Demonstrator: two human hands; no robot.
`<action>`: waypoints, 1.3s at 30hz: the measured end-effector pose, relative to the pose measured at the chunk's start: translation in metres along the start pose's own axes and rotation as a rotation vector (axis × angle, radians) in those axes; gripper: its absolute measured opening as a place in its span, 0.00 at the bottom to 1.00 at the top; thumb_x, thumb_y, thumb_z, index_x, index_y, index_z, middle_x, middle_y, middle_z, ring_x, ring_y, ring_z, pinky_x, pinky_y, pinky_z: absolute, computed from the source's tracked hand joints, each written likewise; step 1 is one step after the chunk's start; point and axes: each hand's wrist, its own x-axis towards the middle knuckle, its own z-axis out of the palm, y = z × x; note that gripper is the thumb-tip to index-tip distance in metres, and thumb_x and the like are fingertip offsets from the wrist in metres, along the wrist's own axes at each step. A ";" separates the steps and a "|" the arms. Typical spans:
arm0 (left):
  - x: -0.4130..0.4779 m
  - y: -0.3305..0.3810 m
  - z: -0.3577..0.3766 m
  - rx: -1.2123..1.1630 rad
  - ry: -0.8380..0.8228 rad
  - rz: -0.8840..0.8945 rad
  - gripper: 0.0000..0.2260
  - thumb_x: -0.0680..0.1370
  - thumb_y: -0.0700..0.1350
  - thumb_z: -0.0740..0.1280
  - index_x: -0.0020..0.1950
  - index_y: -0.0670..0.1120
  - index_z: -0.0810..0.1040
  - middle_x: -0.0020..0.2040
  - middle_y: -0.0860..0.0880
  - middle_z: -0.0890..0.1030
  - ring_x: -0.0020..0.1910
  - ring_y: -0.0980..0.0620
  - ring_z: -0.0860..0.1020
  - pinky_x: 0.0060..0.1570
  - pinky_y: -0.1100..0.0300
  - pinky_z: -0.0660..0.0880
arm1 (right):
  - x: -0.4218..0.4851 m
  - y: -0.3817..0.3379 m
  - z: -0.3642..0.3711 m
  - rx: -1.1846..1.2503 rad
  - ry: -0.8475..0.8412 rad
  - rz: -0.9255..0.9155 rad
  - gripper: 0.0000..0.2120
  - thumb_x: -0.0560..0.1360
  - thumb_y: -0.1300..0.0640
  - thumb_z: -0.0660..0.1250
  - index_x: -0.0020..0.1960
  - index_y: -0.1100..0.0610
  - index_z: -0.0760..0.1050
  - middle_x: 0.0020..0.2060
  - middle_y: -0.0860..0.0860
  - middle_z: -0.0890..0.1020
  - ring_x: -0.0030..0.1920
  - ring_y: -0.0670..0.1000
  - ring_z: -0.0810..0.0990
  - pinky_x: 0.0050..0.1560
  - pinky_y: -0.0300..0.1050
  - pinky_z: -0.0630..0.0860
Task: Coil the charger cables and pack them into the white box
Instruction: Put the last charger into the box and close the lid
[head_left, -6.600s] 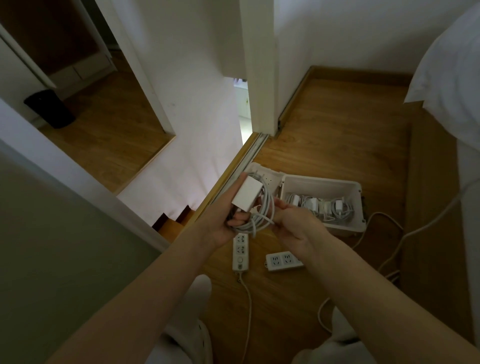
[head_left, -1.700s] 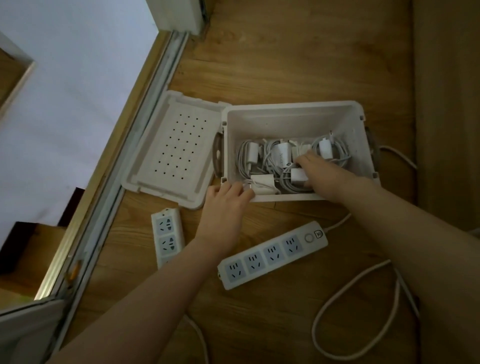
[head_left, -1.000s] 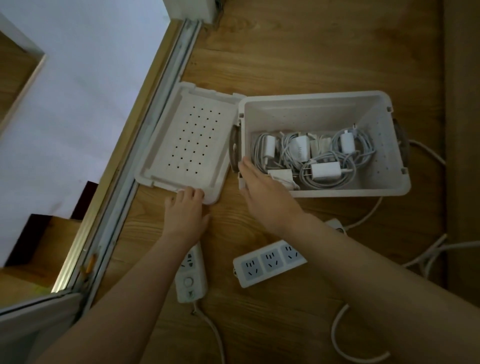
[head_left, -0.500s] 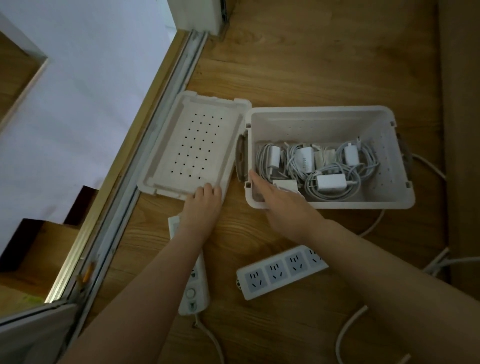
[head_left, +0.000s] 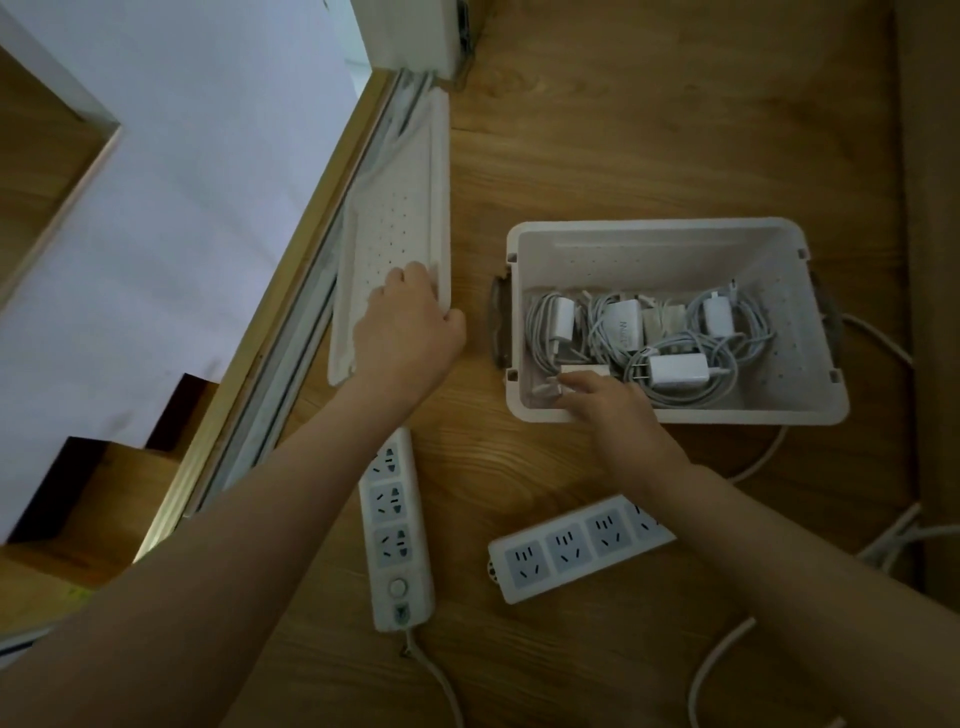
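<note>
The white box (head_left: 649, 229) stands open on the wooden floor. Several coiled white charger cables (head_left: 675, 371) with their plugs lie along its bottom. My right hand (head_left: 618, 415) holds the box's front wall near the left corner, fingertips inside beside a small charger. The perforated white lid (head_left: 396, 218) is apart from the box, tilted up on its long edge next to the door track. My left hand (head_left: 405, 338) grips the lid's near end, fingers over its rim.
Two white power strips lie in front of the box, one (head_left: 396, 525) under my left forearm, the other (head_left: 571, 545) under my right. Loose white cords (head_left: 717, 670) trail at the right. A sliding-door track (head_left: 291, 338) and a stair drop (head_left: 104, 478) border the left.
My left hand has lifted the lid off the floor and swung it up and away from the box, leaving a gap. My right hand stays at the box's front left corner.
</note>
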 end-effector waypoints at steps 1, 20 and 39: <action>0.000 0.001 -0.003 -0.005 -0.041 -0.008 0.07 0.75 0.44 0.63 0.49 0.44 0.66 0.47 0.46 0.72 0.45 0.47 0.73 0.42 0.51 0.73 | 0.001 -0.001 0.001 0.004 -0.011 -0.015 0.27 0.75 0.71 0.57 0.70 0.50 0.66 0.74 0.47 0.59 0.70 0.52 0.60 0.69 0.45 0.54; -0.038 0.040 0.006 0.093 0.281 0.534 0.12 0.65 0.31 0.68 0.44 0.42 0.70 0.40 0.44 0.73 0.37 0.48 0.70 0.34 0.59 0.66 | -0.037 0.039 0.000 0.271 0.324 0.070 0.11 0.80 0.53 0.56 0.50 0.54 0.76 0.39 0.48 0.78 0.37 0.44 0.76 0.40 0.44 0.77; -0.052 -0.002 0.032 -0.419 -0.324 0.445 0.11 0.68 0.43 0.73 0.46 0.50 0.73 0.55 0.54 0.69 0.60 0.63 0.64 0.58 0.70 0.62 | -0.027 0.054 -0.038 -0.206 0.356 -0.114 0.16 0.64 0.68 0.72 0.50 0.55 0.77 0.44 0.51 0.77 0.43 0.52 0.75 0.33 0.40 0.64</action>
